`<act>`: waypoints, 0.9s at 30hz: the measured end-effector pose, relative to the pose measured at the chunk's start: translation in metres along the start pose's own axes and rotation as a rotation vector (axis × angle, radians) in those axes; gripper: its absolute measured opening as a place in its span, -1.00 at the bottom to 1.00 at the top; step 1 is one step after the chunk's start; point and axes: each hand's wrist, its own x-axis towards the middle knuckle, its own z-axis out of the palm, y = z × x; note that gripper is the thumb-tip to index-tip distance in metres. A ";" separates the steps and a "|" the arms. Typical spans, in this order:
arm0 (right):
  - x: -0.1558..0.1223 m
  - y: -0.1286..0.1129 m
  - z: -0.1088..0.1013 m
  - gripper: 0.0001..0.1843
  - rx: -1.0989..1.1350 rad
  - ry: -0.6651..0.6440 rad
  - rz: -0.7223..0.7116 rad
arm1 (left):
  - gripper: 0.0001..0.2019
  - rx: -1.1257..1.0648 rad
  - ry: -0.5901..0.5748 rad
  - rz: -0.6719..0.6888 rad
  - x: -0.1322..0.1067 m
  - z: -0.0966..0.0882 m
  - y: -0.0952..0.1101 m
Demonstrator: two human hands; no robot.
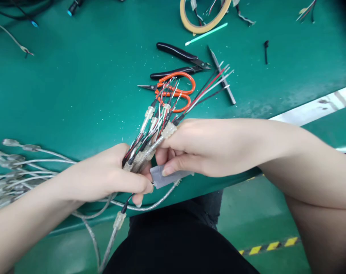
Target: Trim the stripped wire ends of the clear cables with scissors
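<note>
My left hand (107, 173) is closed around a bundle of cables (145, 152) with clear plastic collars and loose red, black, white and green wires fanning upward. Its thumb and fingertips meet at the left end of a small flat grey piece (161, 179). Closed on that grey piece is my right hand (187, 150), thumb on top and fingers curled behind. One cable with a clear collar (169, 130) rests against the back of this hand, its longer wires pointing up right. Below my left hand hangs another cable with a clear collar (120, 220). What the left fingertips pinch is partly hidden.
Beyond the hands lie orange-handled scissors (187, 92), black-handled cutters (175, 51), a grey pen-like tool (222, 76), a green swab (207, 34) and a yellow tape roll (187, 23). Several clear-jacketed cables (7, 179) pile at left. The green table's front edge (64, 229) runs below.
</note>
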 end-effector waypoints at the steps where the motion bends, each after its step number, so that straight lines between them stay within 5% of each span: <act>1: 0.000 0.000 0.000 -0.92 -0.004 0.000 0.000 | -0.88 0.006 0.003 0.004 0.000 0.000 0.000; 27: -0.002 0.003 0.001 -0.91 -0.033 0.016 -0.037 | -0.87 -0.009 0.000 0.018 -0.001 -0.002 0.000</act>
